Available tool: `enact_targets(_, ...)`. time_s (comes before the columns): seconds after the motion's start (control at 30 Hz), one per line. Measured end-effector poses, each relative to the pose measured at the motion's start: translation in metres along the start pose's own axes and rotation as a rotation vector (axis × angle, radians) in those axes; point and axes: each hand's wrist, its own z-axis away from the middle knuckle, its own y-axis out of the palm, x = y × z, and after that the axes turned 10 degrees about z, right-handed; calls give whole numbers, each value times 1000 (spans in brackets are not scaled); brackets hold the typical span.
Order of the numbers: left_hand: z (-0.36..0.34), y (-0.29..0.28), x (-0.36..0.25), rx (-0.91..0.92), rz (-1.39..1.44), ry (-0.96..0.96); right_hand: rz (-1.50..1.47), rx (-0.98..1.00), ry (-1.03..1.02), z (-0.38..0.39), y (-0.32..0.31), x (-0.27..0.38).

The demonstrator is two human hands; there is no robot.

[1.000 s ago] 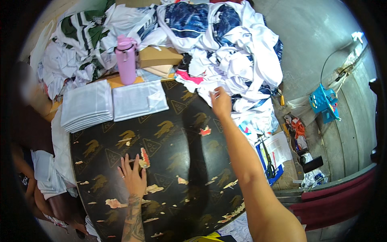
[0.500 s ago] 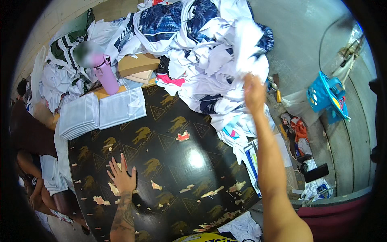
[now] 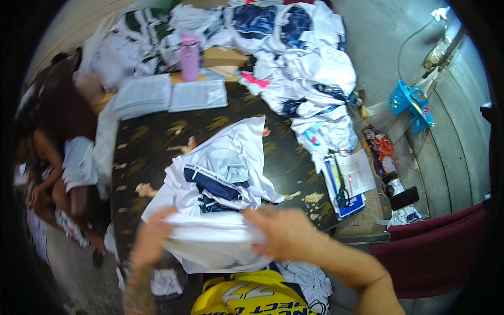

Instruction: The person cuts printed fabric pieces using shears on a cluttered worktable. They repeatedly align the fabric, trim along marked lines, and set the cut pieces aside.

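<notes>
A white garment with a navy part and a narrow printed band lies spread on the dark table in front of me. Its near edge is lifted and bunched between my hands. On that edge's left end, my left hand is closed, its fingers partly smeared by motion. My right hand grips the right end, thumb on top and the other fingers mostly hidden by cloth. Beyond the garment, two stacks of folded white cloth sit on the table's far left part.
A pink bottle stands behind the stacks by a cardboard box. White and navy clothes heap along the far and right sides. Papers and a blue folder lie at the right edge. A blue basket hangs right. Another person sits left.
My right hand has come back from the heap at the far right with the white garment, now on the table. My left hand, earlier flat on the table, now holds the garment's edge too.
</notes>
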Motion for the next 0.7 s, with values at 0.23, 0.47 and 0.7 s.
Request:
enact_targets(0.23,165,-265,-100,-1055,-1419,615,427,-358,70,-119,-61,-29)
enact_targets(0.47,353,-276,17,-1643,-1218,759,141,-1277,-178,-98,-125,-48)
enact_targets(0.7,387,68,400,-551,-737,-496,5,-445,-106,-6,90,-168)
